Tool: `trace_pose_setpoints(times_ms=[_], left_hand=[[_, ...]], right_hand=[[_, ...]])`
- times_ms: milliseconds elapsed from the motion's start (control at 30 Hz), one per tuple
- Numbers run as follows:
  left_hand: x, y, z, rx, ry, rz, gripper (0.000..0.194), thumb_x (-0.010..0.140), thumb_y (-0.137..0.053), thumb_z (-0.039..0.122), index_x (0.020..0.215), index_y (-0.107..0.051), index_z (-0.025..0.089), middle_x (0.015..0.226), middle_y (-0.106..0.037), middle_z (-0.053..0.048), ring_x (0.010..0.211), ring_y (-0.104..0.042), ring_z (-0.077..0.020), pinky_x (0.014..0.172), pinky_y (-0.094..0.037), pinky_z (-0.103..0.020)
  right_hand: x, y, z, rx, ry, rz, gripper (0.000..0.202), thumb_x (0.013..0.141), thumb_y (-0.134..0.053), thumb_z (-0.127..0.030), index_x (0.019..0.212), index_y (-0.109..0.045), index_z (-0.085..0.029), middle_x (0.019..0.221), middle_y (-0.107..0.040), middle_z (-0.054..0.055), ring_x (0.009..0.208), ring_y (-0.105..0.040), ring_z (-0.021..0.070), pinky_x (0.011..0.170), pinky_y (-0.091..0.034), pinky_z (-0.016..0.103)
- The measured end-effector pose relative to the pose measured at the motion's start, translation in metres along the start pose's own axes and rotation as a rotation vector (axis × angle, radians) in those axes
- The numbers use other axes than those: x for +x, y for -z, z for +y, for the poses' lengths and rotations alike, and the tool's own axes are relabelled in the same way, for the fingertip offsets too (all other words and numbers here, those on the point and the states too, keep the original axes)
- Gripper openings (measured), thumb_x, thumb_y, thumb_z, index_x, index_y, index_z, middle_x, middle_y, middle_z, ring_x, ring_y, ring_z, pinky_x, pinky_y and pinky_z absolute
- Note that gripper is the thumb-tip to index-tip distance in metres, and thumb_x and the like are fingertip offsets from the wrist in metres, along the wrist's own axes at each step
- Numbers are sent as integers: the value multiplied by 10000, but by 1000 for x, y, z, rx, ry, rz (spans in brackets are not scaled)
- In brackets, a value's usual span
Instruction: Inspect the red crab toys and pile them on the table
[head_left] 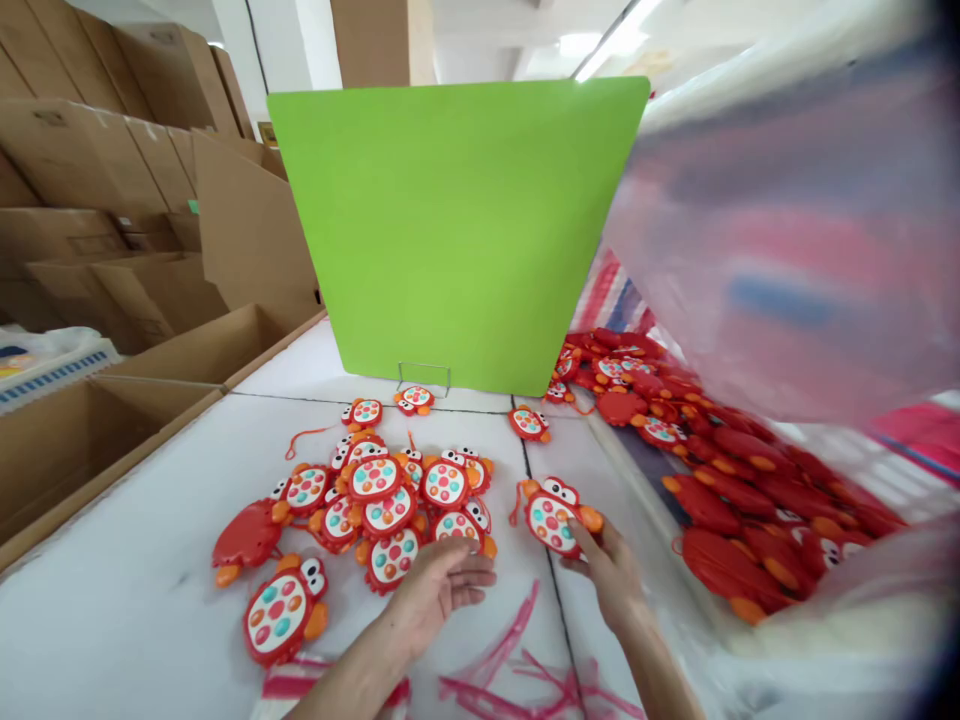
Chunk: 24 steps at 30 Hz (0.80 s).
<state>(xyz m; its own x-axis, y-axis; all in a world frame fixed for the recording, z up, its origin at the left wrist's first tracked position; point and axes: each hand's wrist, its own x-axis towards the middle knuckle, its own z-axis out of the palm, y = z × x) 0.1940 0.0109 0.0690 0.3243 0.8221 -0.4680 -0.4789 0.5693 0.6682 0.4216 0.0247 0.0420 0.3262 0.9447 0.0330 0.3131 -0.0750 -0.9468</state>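
Observation:
Between the fingers and thumb of my right hand (pixel 611 565) is a red crab-shaped toy (pixel 553 518) with a white face of coloured bubbles, big eyes and orange claws. Its red cord hangs at the left side. My left hand (pixel 439 580) has its fingers apart and holds nothing; it is at the near edge of a pile of similar crab toys (pixel 390 510), partly covering one. A single crab toy (pixel 277 615) lies at the front left of the pile, and another toy (pixel 247 537) shows its plain red back.
An upright green board (pixel 465 230) stands at the back of the white table (pixel 135 580). To the right, a big bin holds many red toys (pixel 720 470) beneath translucent plastic sheeting (pixel 795 260). Pink plastic strips (pixel 510 640) lie in front. An open carton (pixel 150 410) borders the left.

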Motion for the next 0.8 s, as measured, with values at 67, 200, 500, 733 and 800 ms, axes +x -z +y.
trace_pose_setpoints(times_ms=[67, 200, 500, 733, 800], left_hand=[[0, -4, -10, 65, -19, -28, 396, 685, -733, 344, 934, -576, 78, 854, -676, -154, 774, -660, -235, 617, -500, -255], [0, -12, -19, 116, -99, -16, 545, 631, -759, 499, 965, -561, 116, 907, -666, -127, 784, -650, -232, 608, -495, -266], [-30, -22, -14, 455, -339, -93, 494, 683, -755, 345, 1074, -529, 146, 1055, -627, -106, 940, -592, -227, 766, -491, -271], [-33, -23, -9, 530, -275, 40, 444, 663, -670, 188, 1068, -495, 144, 798, -617, -44, 642, -556, -157, 524, -453, -213], [-35, -22, -7, 543, -239, 34, 421, 652, -654, 186, 1043, -504, 145, 777, -604, -37, 630, -548, -160, 494, -442, -214]], right_hand=[[-15, -3, -7, 137, -52, -61, 360, 818, -485, -495, 1020, -550, -203, 834, -653, 62, 701, -634, 214, 555, -531, 345], [-49, -14, -26, 540, -211, -149, 387, 731, -666, -459, 1010, -593, -201, 855, -649, 33, 651, -597, 156, 495, -511, 272], [-84, -30, -56, 598, -271, -101, 408, 657, -726, -479, 916, -621, -182, 749, -655, 15, 611, -572, 140, 481, -487, 228], [-93, -38, -69, 486, -253, -83, 487, 749, -563, -597, 1010, -614, -189, 859, -689, 52, 716, -633, 196, 537, -513, 264], [-91, -38, -68, 500, -249, -105, 495, 763, -543, -600, 1029, -597, -187, 857, -693, 56, 710, -640, 201, 545, -515, 275]])
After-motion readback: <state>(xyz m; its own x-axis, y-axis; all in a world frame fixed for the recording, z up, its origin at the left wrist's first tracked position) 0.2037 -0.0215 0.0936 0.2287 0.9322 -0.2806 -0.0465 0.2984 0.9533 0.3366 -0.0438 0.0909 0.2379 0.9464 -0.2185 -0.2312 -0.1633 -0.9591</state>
